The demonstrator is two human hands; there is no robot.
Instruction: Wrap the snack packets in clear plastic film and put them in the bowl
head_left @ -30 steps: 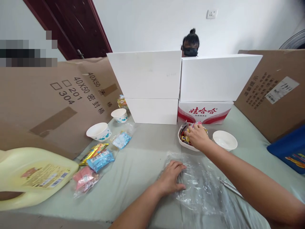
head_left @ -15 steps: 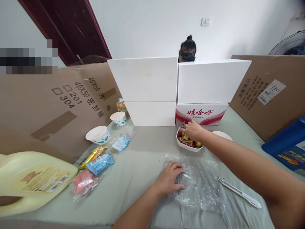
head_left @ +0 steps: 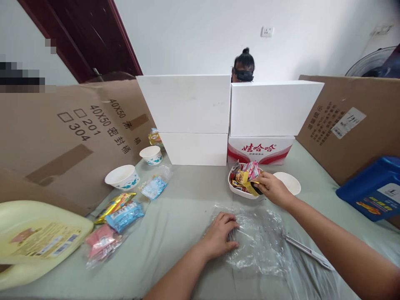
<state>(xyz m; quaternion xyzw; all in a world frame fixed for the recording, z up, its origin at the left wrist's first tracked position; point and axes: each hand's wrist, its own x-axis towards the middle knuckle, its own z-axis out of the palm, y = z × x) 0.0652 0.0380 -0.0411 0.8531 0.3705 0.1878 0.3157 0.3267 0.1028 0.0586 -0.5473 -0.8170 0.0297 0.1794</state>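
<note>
My right hand [head_left: 272, 188] is at the right rim of a white bowl [head_left: 242, 194]. Its fingers are pinched on a yellow and black wrapped candy [head_left: 255, 188]. Several other wrapped candies, among them a pink-striped one [head_left: 251, 170], fill the bowl. My left hand [head_left: 221, 234] lies with fingers apart on the left part of a clear plastic bag [head_left: 258, 241], which is spread flat on the table. Close by the bag's right side is a silver utility knife [head_left: 308, 251].
White boxes [head_left: 193, 106] and a red-white carton [head_left: 261, 150] stand behind the bowl, a person [head_left: 243, 68] beyond. A white plate [head_left: 289, 183] and blue bottle [head_left: 371, 191] are right. Left are paper bowls [head_left: 123, 178], snack packets [head_left: 125, 216] and a pale yellow jug [head_left: 46, 241].
My right hand has moved from over the candies to the bowl's right side and now pinches a yellow and black candy. The pink-striped candy is uncovered. My left hand stays on the bag.
</note>
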